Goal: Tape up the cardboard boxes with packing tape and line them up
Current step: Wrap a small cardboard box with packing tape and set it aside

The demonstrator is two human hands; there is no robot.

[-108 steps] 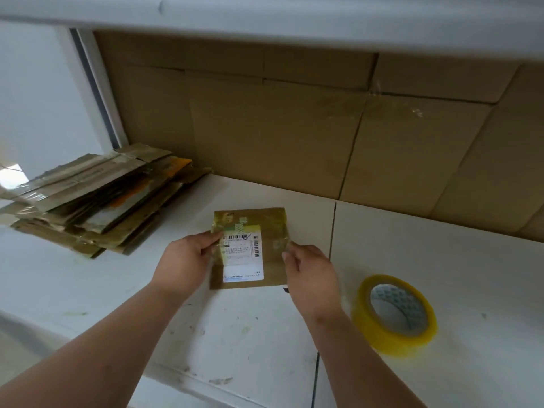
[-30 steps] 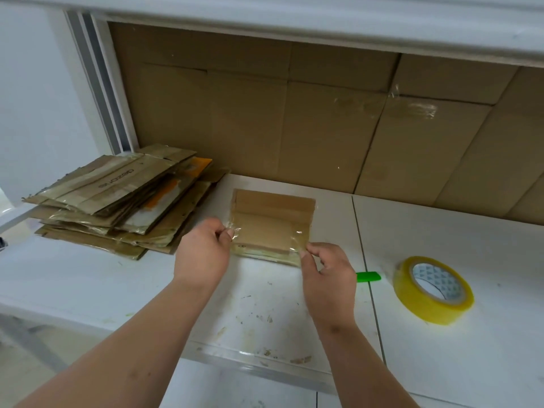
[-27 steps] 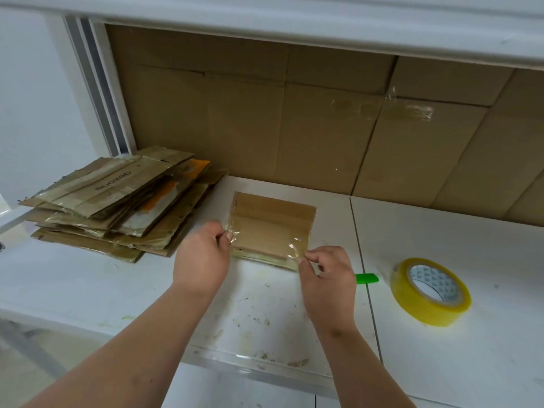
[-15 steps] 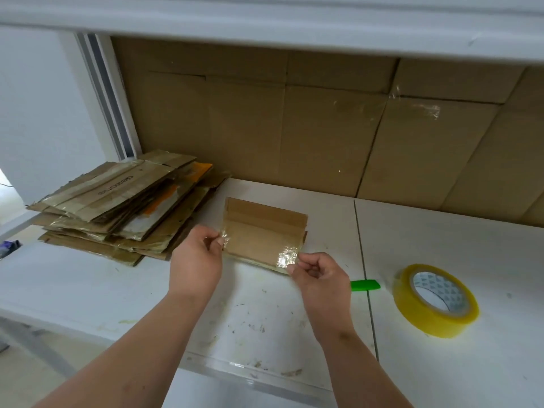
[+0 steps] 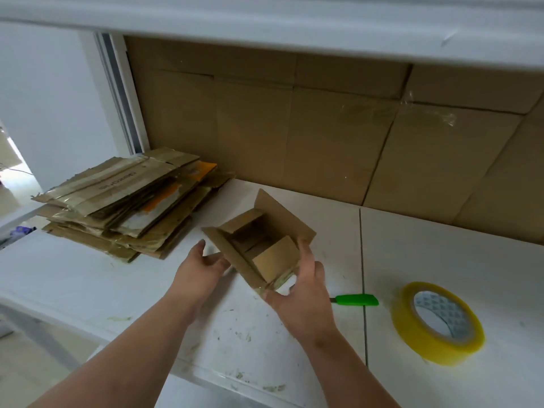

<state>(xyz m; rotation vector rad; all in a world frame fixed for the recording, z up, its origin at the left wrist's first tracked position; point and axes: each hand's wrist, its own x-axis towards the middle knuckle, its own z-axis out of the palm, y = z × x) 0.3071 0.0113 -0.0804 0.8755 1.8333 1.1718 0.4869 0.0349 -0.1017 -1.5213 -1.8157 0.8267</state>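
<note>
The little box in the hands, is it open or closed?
Open. The box has its flaps spread apart, showing its brown inside, while the right hand holds it.

Single head cam, wide-angle, sitting above the white tabletop (image 5: 88, 278) and looking forward and down. It's facing the brown cardboard-lined back wall (image 5: 294, 136), with a white shelf edge (image 5: 294, 22) cutting across the top of frame. Both forearms are entering from the bottom edge, close to the lens. No second view is sharing any of the scene. Straight edges are bowing near the borders.
</note>
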